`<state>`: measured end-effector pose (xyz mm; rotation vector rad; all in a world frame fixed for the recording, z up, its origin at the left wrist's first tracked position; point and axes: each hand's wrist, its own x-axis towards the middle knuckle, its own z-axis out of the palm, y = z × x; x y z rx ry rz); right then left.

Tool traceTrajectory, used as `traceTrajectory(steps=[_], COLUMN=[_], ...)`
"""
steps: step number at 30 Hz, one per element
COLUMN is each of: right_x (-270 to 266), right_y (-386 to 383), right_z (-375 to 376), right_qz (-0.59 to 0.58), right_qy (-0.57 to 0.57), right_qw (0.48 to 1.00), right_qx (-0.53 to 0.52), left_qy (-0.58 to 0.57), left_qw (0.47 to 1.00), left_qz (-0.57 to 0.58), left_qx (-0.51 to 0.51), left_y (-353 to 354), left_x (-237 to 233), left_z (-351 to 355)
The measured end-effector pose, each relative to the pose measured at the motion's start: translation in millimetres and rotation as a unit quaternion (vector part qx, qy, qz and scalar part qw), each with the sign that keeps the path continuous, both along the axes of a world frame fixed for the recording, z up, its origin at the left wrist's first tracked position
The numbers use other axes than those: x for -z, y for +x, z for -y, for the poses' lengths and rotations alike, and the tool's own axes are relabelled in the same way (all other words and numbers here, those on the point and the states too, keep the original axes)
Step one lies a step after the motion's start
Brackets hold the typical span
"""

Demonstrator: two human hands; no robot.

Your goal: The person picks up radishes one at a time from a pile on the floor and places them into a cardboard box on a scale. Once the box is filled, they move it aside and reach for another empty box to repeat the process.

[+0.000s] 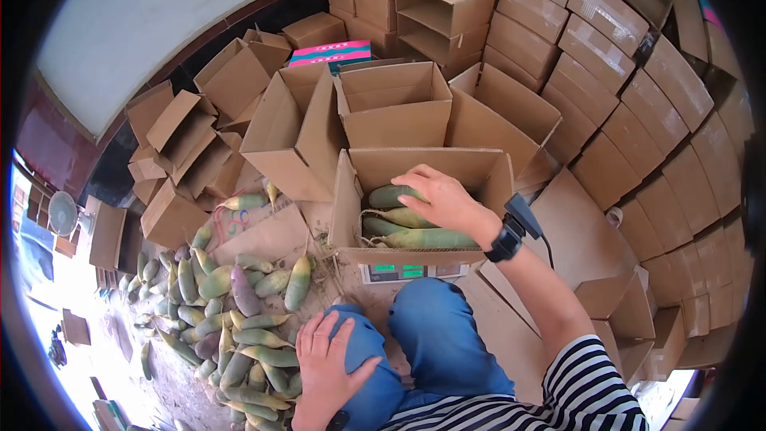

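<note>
An open cardboard box [415, 256] stands on a scale [388, 273] with green lit digits, in front of my knees. Several green radishes [425, 239] lie inside it. My right hand [439, 198] reaches into the box from the right, its fingers curled over a green radish [389, 196] at the upper left. A dark watch is on that wrist. My left hand [325, 361] rests on my left knee with its fingers spread and holds nothing. To its left, a large pile of green radishes [231, 335] covers the floor, with a purplish one [242, 290] among them.
Open empty boxes [395, 121] stand behind the box on the scale. More loose boxes [188, 144] lie at the back left. Stacked cardboard boxes [586, 56] fill the back and right side. A fan [63, 212] is at the far left. Flat cardboard [570, 215] lies at the right.
</note>
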<state>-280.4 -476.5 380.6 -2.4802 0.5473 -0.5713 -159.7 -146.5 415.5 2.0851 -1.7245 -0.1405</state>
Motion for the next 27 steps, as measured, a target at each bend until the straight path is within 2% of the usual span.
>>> traceTrajectory(steps=[3, 6, 7, 8, 9, 10, 12, 15, 16, 17, 19, 20, 21, 22, 23, 24, 25, 26, 27], right_x=[-35.7, -47.6, -42.6, -35.3, -25.6, -19.6, -17.0, -17.0, -18.0, -18.6, -18.4, -17.4, -16.0, -15.2, -15.4, -23.0, -25.9, -26.7, -27.1], right_y=[-3.4, -20.8, -24.1, -27.1, -30.0, -32.5, -35.2, -33.2, -32.0, -30.2, -27.3, -25.7, -25.1, -25.9, -26.2, -26.5, -27.4, -28.7, -29.4], right_z=[-39.4, -132.3, -145.8, -152.3, -156.6, -159.0, -159.9, -160.4, -160.2, -161.4, -162.1, -163.4, -164.5, -163.6, -162.4, -162.9, -162.3, -161.8, -161.6], right_qz=[0.066, 0.12, 0.126, 0.124, 0.111, 0.097, 0.07, 0.04, 0.032, 0.025, 0.03, 0.034, 0.039, 0.026, 0.014, 0.006, 0.008, 0.003, -0.001], right_qy=[-0.013, -0.008, -0.014, -0.012, -0.019, -0.025, -0.04, -0.062, -0.065, -0.066, -0.059, -0.054, -0.048, -0.058, -0.069, -0.049, -0.044, -0.05, -0.054], right_qw=[0.998, 0.985, 0.982, 0.983, 0.984, 0.985, 0.989, 0.99, 0.99, 0.99, 0.99, 0.992, 0.989, 0.99, 0.991, 0.993, 0.991, 0.993, 0.994], right_qx=[-0.017, -0.124, -0.143, -0.138, -0.137, -0.138, -0.127, -0.12, -0.12, -0.122, -0.121, -0.111, -0.133, -0.125, -0.116, -0.106, -0.127, -0.109, -0.091], left_qy=[0.003, 0.004, -0.071, -0.06, -0.149, -0.156, -0.222, -0.127, -0.099, -0.106, -0.084, -0.04, 0.028, 0.068, 0.235, 0.259, 0.293, 0.403, 0.438], left_qw=[1.0, 0.989, 0.949, 0.947, 0.935, 0.902, 0.849, 0.747, 0.735, 0.756, 0.854, 0.875, 0.917, 0.961, 0.952, 0.951, 0.937, 0.898, 0.879], left_qz=[0.004, -0.147, -0.279, -0.216, -0.11, 0.03, 0.199, 0.47, 0.48, 0.461, 0.291, 0.288, 0.047, 0.065, -0.031, -0.068, -0.119, -0.095, -0.052], left_qx=[0.012, -0.037, -0.126, -0.229, -0.302, -0.402, -0.437, -0.453, -0.469, -0.453, -0.422, -0.386, -0.395, -0.26, -0.193, -0.157, -0.146, -0.149, -0.18], left_y=[3.9, 17.5, 29.5, 46.5, 93.1, 125.3, 186.7, 204.5, 200.0, 196.7, 194.3, 174.3, 133.7, 114.7, 99.4, 97.0, 90.6, 90.4, 84.1], left_x=[1.4, -2.3, 4.7, -0.5, 35.6, 33.1, 21.0, -13.0, -13.7, -8.9, 31.4, 57.1, 45.2, 60.1, 61.1, 108.7, 135.4, 163.2, 171.3], left_z=[-0.2, -6.6, -11.9, -19.8, -49.5, -67.6, -112.0, -141.3, -141.0, -137.9, -141.1, -127.6, -92.3, -80.7, -65.1, -76.6, -81.6, -83.2, -81.2])
